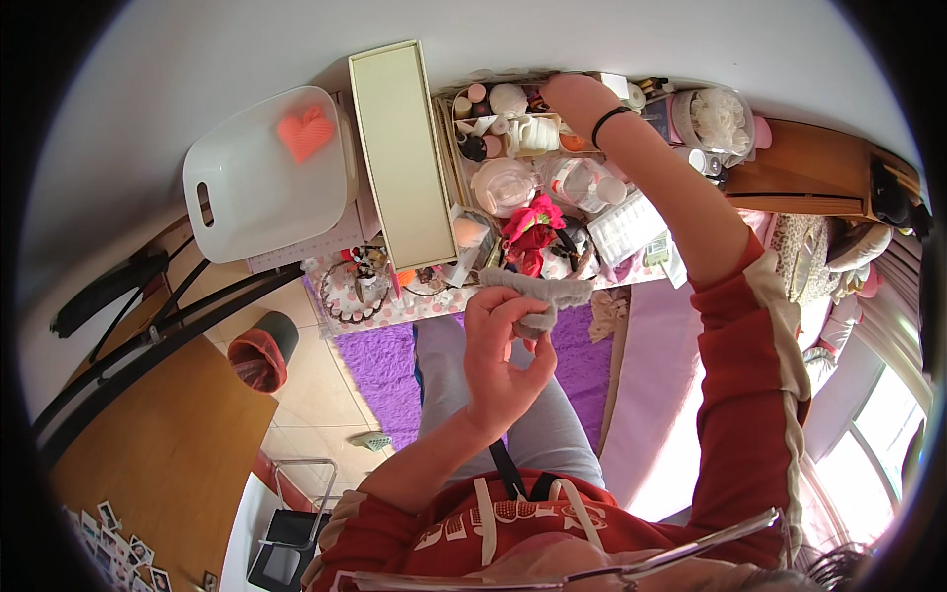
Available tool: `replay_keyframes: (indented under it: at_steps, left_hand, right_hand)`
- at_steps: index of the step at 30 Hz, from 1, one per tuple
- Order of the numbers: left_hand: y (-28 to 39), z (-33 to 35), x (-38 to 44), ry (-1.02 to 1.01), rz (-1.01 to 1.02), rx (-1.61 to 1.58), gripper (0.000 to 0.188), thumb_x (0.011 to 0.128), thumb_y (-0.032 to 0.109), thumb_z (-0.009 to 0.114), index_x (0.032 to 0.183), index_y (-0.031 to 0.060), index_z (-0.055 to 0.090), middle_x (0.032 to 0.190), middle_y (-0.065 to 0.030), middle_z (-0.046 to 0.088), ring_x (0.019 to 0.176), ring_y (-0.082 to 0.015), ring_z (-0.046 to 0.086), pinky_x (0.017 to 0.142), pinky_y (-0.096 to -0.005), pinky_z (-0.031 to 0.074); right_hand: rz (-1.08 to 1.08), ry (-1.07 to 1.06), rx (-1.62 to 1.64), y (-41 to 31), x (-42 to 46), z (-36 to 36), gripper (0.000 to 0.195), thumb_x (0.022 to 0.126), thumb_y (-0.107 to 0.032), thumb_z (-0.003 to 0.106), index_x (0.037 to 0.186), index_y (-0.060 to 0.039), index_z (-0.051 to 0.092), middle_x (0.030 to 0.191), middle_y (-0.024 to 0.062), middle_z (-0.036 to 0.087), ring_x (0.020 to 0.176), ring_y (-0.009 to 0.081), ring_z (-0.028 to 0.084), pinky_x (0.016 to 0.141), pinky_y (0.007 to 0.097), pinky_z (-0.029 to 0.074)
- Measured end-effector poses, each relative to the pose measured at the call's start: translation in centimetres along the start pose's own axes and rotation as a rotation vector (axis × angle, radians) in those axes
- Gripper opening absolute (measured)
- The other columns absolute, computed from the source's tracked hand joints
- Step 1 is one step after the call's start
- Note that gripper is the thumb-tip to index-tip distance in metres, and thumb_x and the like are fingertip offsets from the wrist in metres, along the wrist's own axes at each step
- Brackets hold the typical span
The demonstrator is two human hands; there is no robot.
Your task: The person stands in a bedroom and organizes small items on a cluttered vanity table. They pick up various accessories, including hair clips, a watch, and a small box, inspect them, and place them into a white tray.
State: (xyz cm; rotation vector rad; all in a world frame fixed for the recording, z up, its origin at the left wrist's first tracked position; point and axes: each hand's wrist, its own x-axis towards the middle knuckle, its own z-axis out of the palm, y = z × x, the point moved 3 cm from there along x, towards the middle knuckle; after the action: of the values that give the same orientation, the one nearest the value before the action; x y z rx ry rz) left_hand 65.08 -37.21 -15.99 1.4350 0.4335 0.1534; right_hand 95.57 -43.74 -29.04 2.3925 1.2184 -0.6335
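Note:
My left hand (507, 362) pinches a soft grey fabric piece (536, 290), possibly a headband, above my lap at the table's front edge. Its folded lower part hangs between my thumb and fingers. My right hand (573, 92) reaches to the back of the table, into the far right of a compartmented organizer (544, 118). Its fingers are hidden among the small items there. In front of the organizer are a clear plastic bottle (583, 183) and a pink lidded container (504, 185). A bright pink and red cloth item (531, 226) lies just beyond the grey fabric.
A white plastic bin (255, 177) with a coral knitted heart (305, 133) stands left, beside a long cream box (399, 155). Beaded jewellery (355, 288) lies at front left. A clear compartment case (627, 226) sits at right. A lined waste bin (263, 351) stands on the floor.

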Motion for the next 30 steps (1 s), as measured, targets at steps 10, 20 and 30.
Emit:
replay_keyframes:
  at_steps: [10, 20, 30]
  left_hand:
    - [0.0, 0.0, 0.1, -0.015, -0.017, -0.010, 0.040, 0.073, -0.013, 0.063, 0.110, -0.0002, 0.057, 0.114, -0.0080, 0.040, 0.081, -0.0103, 0.055, 0.068, -0.0220, 0.049]
    - [0.2, 0.0, 0.8, -0.013, -0.031, -0.038, 0.039, 0.082, -0.014, 0.059, 0.119, -0.0035, 0.050, 0.119, -0.0092, 0.038, 0.104, -0.0170, 0.055, 0.087, -0.0278, 0.051]
    - [1.2, 1.8, 4.9, 0.151, -0.048, -0.380, 0.041, 0.087, -0.012, 0.055, 0.125, -0.0035, 0.046, 0.125, -0.0100, 0.045, 0.112, -0.0193, 0.055, 0.097, -0.0339, 0.050]
  right_hand:
    - [-0.134, 0.370, 0.187, 0.1, -3.0, -2.0, 0.026, 0.083, -0.001, 0.054, 0.107, -0.0047, 0.064, 0.106, 0.0104, 0.063, 0.102, 0.0287, 0.060, 0.087, 0.0363, 0.051]
    - [0.135, 0.792, 0.949, -1.8, -15.1, -9.3, 0.014, 0.090, -0.009, 0.058, 0.096, 0.0005, 0.068, 0.081, 0.0104, 0.063, 0.074, 0.0242, 0.061, 0.068, 0.0340, 0.047]
    - [0.655, 0.695, 1.688, -11.6, -27.7, 0.7, 0.027, 0.099, -0.015, 0.050, 0.096, 0.0035, 0.068, 0.066, -0.0021, 0.049, 0.060, 0.0055, 0.043, 0.055, 0.0209, 0.035]
